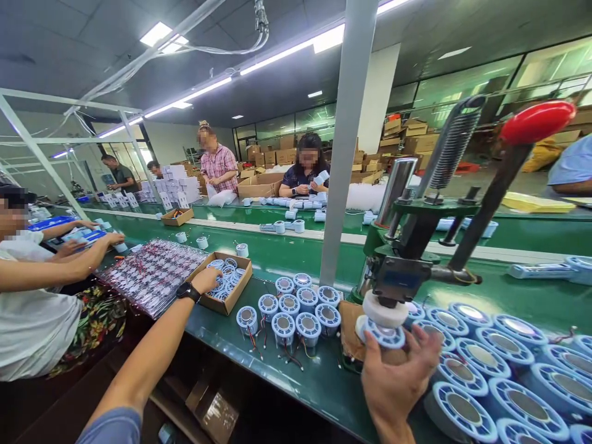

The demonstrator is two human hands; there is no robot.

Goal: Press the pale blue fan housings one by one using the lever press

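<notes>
My right hand [400,376] is cupped around a light-blue round housing [383,335] under the white pad [385,308] of a hand press [402,271]. The thumb lies at the housing's near left edge, with the fingers curved on its right. Away to the left, my left hand [206,282], with a black watch on the wrist, reaches into a cardboard box [238,295] of light-blue rings [227,285]. Its fingers are drawn together among the rings; whether one is between them cannot be made out. Several housings with wires [289,305] stand between box and press.
Many blue housings [481,364] crowd the bench right of the press. A red-knobbed lever [536,123] rises above it, beside a grey post [345,154]. Left of the box lies a sheet of wired parts [152,271]. A co-worker's arm [69,271] is at far left; others work opposite.
</notes>
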